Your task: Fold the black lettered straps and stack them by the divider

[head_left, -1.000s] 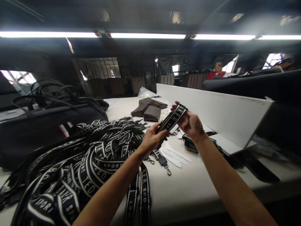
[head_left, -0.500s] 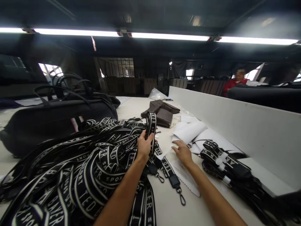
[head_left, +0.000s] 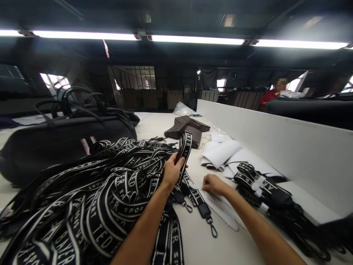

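My left hand point(head_left: 172, 171) is closed round a folded black webbing strap point(head_left: 185, 147) with white lettering and edge stripes. The strap's loop stands up above the fingers. Below it, a strap end with a black tab point(head_left: 204, 210) and a metal snap hook point(head_left: 212, 229) lies on the table. My right hand point(head_left: 213, 183) is curled, fingers pressed together, low over the table; what they hold, if anything, is hidden. Just under it lies a thin white sheet with a serrated edge point(head_left: 222, 211). A large heap of matching straps point(head_left: 110, 198) spreads beneath and left of my left arm.
Banded strap bundles point(head_left: 264, 191) lie at right beside white papers point(head_left: 220, 152). Dark brown pouches point(head_left: 187, 127) sit farther back. A black duffel bag point(head_left: 55, 147) stands at left. A white partition point(head_left: 270, 136) runs along the right; beyond it is a person in red point(head_left: 270, 96).
My right hand has drawn down from the white papers, and its fingers have curled closed. My left hand has shifted slightly right, tilting the folded strap to the right.
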A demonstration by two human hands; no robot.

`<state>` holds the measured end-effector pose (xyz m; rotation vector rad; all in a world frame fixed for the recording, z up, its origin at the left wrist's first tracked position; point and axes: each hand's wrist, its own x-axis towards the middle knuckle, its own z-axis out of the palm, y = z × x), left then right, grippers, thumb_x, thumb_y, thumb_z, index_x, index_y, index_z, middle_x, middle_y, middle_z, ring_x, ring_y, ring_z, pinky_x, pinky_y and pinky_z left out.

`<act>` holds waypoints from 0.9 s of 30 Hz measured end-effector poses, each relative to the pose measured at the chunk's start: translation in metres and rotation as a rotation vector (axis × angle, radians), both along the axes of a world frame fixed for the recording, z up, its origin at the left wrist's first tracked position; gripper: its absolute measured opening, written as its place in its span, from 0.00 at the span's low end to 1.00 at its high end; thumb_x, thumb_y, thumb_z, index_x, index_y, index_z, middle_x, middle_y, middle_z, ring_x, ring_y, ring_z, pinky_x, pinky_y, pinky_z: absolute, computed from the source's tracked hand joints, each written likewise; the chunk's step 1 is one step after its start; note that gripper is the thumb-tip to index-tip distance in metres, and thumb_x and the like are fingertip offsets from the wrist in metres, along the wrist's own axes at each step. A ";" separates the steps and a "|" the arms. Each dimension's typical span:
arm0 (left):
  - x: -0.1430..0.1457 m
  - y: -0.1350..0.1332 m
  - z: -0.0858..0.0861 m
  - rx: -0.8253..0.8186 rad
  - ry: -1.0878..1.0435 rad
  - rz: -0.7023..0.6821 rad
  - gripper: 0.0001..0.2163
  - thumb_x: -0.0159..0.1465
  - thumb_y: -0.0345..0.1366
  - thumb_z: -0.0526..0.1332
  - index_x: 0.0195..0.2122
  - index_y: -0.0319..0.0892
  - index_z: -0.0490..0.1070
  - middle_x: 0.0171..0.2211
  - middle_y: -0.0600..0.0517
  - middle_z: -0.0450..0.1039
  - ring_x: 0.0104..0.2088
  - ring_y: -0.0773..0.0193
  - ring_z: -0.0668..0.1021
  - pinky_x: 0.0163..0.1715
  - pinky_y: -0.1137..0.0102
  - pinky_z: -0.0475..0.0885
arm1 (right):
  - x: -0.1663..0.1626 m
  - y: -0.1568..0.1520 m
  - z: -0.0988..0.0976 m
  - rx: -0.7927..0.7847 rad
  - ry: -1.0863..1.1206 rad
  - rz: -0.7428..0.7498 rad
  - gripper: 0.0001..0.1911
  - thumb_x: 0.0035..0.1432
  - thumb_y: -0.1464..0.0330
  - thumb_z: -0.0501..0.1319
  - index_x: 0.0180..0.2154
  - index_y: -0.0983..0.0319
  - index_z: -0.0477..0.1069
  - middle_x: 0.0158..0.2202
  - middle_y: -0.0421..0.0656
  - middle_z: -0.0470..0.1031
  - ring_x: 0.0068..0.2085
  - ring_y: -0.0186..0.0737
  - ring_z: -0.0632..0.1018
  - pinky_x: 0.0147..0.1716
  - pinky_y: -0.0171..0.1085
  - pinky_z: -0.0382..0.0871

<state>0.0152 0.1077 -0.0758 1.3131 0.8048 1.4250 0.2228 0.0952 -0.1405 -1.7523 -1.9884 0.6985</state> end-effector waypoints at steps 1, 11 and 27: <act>0.000 -0.002 0.001 0.017 0.010 -0.027 0.13 0.57 0.39 0.66 0.40 0.40 0.73 0.33 0.52 0.74 0.27 0.67 0.76 0.29 0.74 0.71 | 0.002 -0.007 0.003 0.030 0.004 -0.025 0.06 0.41 0.75 0.68 0.20 0.63 0.71 0.25 0.42 0.75 0.30 0.40 0.74 0.32 0.36 0.63; 0.029 -0.046 -0.008 -0.106 0.090 -0.635 0.16 0.54 0.39 0.70 0.39 0.35 0.72 0.32 0.46 0.76 0.28 0.64 0.78 0.30 0.72 0.72 | -0.001 -0.066 0.036 0.426 0.707 -0.155 0.11 0.54 0.60 0.63 0.32 0.62 0.74 0.29 0.45 0.78 0.32 0.45 0.77 0.36 0.43 0.72; 0.042 -0.047 -0.024 -0.249 0.043 -0.518 0.20 0.53 0.42 0.70 0.44 0.35 0.74 0.33 0.47 0.77 0.26 0.66 0.77 0.27 0.73 0.72 | -0.001 -0.080 0.007 0.299 0.968 -0.207 0.19 0.50 0.56 0.69 0.38 0.64 0.74 0.27 0.41 0.74 0.24 0.35 0.73 0.25 0.36 0.70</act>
